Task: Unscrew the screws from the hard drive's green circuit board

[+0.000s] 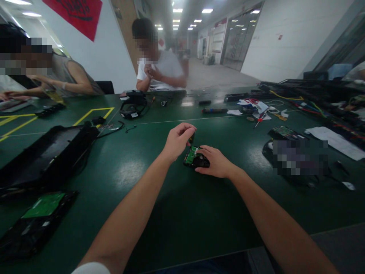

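Note:
A small black device with a green circuit board [191, 156] lies on the green table [176, 213] in front of me. My right hand [215, 161] rests on its right side, fingers curled over it and holding it down. My left hand [178, 140] hovers just above and left of the board, fingers pinched on a small dark part [192, 137] that I cannot make out.
A large black casing [42, 156] and a hard drive with a green board [37, 219] lie at the left. Tools, cables and parts [256, 110] litter the far right. Two other people sit across the table at the far left and centre.

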Available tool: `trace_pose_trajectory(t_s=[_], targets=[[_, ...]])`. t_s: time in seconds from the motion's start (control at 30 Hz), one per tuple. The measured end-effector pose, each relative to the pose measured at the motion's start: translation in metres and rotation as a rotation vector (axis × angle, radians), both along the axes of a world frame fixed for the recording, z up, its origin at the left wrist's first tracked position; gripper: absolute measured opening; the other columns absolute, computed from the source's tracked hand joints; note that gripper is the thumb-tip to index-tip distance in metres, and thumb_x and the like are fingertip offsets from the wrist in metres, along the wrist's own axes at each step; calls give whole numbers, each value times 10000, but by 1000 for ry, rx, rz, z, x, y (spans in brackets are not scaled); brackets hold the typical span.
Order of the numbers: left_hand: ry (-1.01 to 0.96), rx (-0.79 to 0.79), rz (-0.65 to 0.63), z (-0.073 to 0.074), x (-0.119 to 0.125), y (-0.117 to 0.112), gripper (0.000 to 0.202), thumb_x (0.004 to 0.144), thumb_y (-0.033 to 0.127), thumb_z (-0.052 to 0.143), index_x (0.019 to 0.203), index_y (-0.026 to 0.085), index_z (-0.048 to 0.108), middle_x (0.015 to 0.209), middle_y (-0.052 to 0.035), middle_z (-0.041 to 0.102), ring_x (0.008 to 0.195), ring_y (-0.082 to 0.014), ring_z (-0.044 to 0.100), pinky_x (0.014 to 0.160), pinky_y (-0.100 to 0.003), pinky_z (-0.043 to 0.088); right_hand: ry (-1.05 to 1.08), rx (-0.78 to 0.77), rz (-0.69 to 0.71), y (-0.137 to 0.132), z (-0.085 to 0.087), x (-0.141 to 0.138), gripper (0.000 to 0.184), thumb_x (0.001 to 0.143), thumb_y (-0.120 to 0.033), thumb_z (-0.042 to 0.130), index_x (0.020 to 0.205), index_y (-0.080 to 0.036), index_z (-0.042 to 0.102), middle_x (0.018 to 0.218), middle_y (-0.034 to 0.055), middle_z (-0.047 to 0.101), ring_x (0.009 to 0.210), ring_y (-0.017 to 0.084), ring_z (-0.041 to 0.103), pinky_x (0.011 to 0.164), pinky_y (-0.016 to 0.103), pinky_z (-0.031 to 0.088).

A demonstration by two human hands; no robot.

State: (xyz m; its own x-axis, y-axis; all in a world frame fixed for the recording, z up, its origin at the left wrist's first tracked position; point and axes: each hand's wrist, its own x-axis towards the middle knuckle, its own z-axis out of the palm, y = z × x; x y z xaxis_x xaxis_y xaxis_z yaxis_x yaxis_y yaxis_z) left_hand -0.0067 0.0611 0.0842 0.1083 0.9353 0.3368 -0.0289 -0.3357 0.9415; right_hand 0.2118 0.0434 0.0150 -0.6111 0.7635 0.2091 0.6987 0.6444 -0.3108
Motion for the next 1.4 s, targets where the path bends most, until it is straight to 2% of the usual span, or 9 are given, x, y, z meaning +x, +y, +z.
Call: trace_pose_trajectory(t_s=[0.13, 0.2, 0.37, 0.57, 0.67, 0.87, 1.1, 1.23, 1.4], targets=[[-155, -152, -223, -1, 1, -1, 245, 920, 364, 615, 970, 175, 762, 898, -77, 692, 837, -188, 654, 531, -231, 477, 14, 1, -2, 0, 0, -1, 735, 844, -641, 783, 1426, -231, 600, 1549, 175, 546, 1429, 406, 527, 1168, 602, 432], [-191, -179, -241, -2, 2, -1, 261, 936, 381, 597, 977, 176, 753, 881, -73, 681, 833, -189, 659, 528, -232, 481, 19, 1, 1, -1, 0, -1, 734, 847, -639, 783, 1427, -227, 601, 1549, 177, 547, 1438, 409, 518, 1172, 601, 427], [-77, -51, -73, -3, 3, 1, 261, 949, 431, 636, 960, 186, 724, 916, -65, 694, 849, -182, 664, 553, -234, 524, 9, -4, 2, -1, 1, 0, 750, 852, -658, 769, 1440, -229, 589, 1548, 180, 546, 1418, 405, 536, 1166, 607, 433], [49, 30, 122, 0, 0, 1, 233, 901, 424, 705, 909, 192, 729, 827, -36, 677, 702, -138, 610, 507, -210, 476, 11, 6, 6, 0, 0, 0, 756, 840, -643, 787, 1426, -204, 596, 1549, 202, 541, 1423, 408, 533, 1170, 604, 428], [-26, 3, 114, 1, 0, 0, 172, 879, 364, 708, 932, 200, 703, 836, -34, 692, 696, -140, 622, 464, -199, 438, 14, 3, 3, 0, 0, 0, 743, 842, -644, 786, 1418, -214, 602, 1549, 195, 542, 1435, 407, 524, 1173, 602, 426], [-216, -158, -88, 0, 1, 1, 154, 899, 329, 592, 924, 200, 672, 915, -76, 736, 854, -206, 723, 463, -208, 444, 6, -6, 1, -1, 2, -1, 747, 841, -655, 781, 1417, -213, 604, 1545, 194, 546, 1421, 408, 534, 1164, 606, 432], [47, 37, 186, -1, -2, 4, 224, 899, 427, 694, 886, 204, 715, 830, -37, 675, 709, -140, 606, 493, -201, 462, 24, -1, 11, 0, 1, 0, 740, 848, -648, 775, 1423, -218, 598, 1545, 196, 546, 1416, 412, 538, 1154, 611, 431], [24, 7, 59, 3, -2, 0, 200, 891, 378, 674, 916, 193, 747, 874, -55, 705, 744, -152, 636, 501, -211, 461, 16, -1, 8, -1, 1, 1, 739, 851, -656, 771, 1427, -227, 596, 1549, 188, 542, 1428, 408, 526, 1163, 611, 426], [-150, -160, -139, 3, 1, -2, 234, 886, 362, 600, 947, 187, 742, 919, -83, 733, 868, -204, 706, 501, -222, 459, 11, -14, -11, -2, 3, 0, 738, 839, -652, 783, 1428, -246, 599, 1557, 174, 536, 1425, 414, 526, 1170, 628, 416]])
